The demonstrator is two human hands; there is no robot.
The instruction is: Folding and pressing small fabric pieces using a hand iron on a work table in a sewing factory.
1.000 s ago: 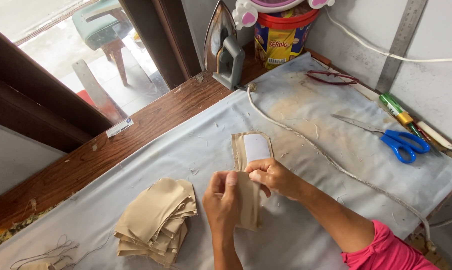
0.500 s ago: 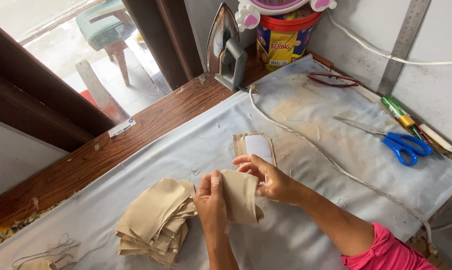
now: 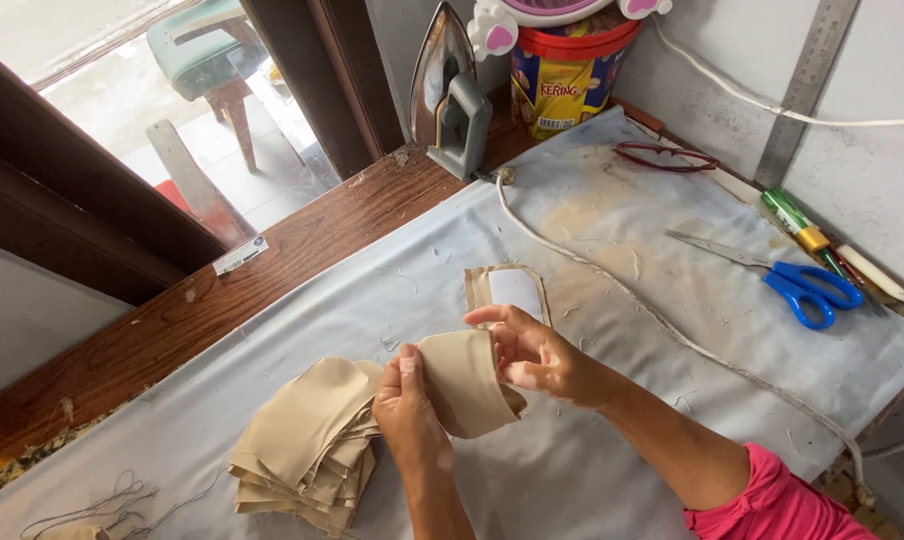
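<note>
My left hand (image 3: 409, 412) and my right hand (image 3: 534, 352) both grip one tan fabric piece (image 3: 464, 380), lifted slightly above the grey ironing cloth (image 3: 612, 240). Left of my hands lies a stack of several tan fabric pieces (image 3: 307, 445). Just beyond my right hand, a flat tan piece with a white patch on top (image 3: 509, 290) rests on the cloth.
An iron (image 3: 450, 95) stands upright at the far edge, its white cord (image 3: 672, 335) trailing across the cloth. Blue-handled scissors (image 3: 787, 280), pens (image 3: 807, 235), a metal ruler (image 3: 807, 85) and a yellow tub (image 3: 564, 75) are at the right. Loose threads (image 3: 102, 500) lie at the near left.
The tan piece has been lifted off the flat piece with the white patch and carried left toward the stack; both hands moved left with it.
</note>
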